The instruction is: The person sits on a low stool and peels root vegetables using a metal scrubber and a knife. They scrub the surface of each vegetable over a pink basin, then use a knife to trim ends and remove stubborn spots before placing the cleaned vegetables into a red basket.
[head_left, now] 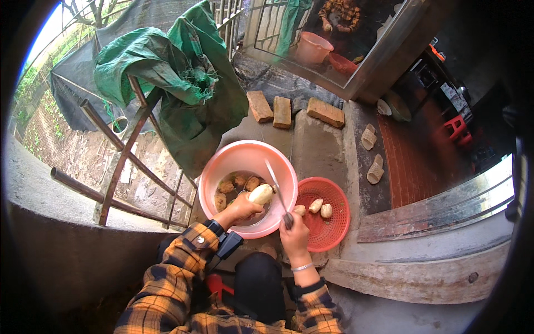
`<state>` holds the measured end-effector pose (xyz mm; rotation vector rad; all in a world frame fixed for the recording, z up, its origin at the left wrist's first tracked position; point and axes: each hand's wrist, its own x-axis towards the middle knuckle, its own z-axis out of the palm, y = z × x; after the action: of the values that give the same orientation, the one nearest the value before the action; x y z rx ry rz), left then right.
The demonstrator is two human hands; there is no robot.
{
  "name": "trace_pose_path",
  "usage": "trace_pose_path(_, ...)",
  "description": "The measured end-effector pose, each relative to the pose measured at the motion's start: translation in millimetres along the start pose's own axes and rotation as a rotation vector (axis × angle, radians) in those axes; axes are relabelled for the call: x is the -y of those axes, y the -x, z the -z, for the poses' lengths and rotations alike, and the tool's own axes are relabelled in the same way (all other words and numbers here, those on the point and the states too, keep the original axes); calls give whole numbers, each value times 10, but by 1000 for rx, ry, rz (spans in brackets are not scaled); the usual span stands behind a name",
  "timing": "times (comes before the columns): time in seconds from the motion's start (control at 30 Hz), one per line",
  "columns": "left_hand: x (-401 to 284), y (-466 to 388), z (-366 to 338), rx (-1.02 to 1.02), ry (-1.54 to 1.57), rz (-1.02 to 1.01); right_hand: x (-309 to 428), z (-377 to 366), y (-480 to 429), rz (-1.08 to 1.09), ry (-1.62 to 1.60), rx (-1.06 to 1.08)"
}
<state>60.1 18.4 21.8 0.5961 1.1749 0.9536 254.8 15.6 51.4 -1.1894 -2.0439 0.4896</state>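
My left hand (243,207) grips a pale peeled root vegetable (262,193), possibly taro, above a pink plastic tub (287,167). A dark, unpeeled patch shows at its far end. In my right hand (295,234) is a knife (276,183), its dark handle in my fist and its blade pointing up and left beside the vegetable's far end. Several brown unpeeled roots (226,186) sit in murky water at the bottom of the tub. To the right, a red plastic colander (320,234) holds a few peeled pieces (316,205), one partly hidden by my right hand.
Bricks (282,112) lie beyond the tub. A metal railing (125,150) draped with green cloth (167,71) stands at left. Slippers (376,169) rest by the doorway at right, near a board (434,217). A glass pane (321,54) reflects the scene.
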Motion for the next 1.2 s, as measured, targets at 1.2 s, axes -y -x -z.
trace_pose_path(1.2, -173, 283, 320, 160, 303, -214, -17, -310, -77, -215, 328, 343)
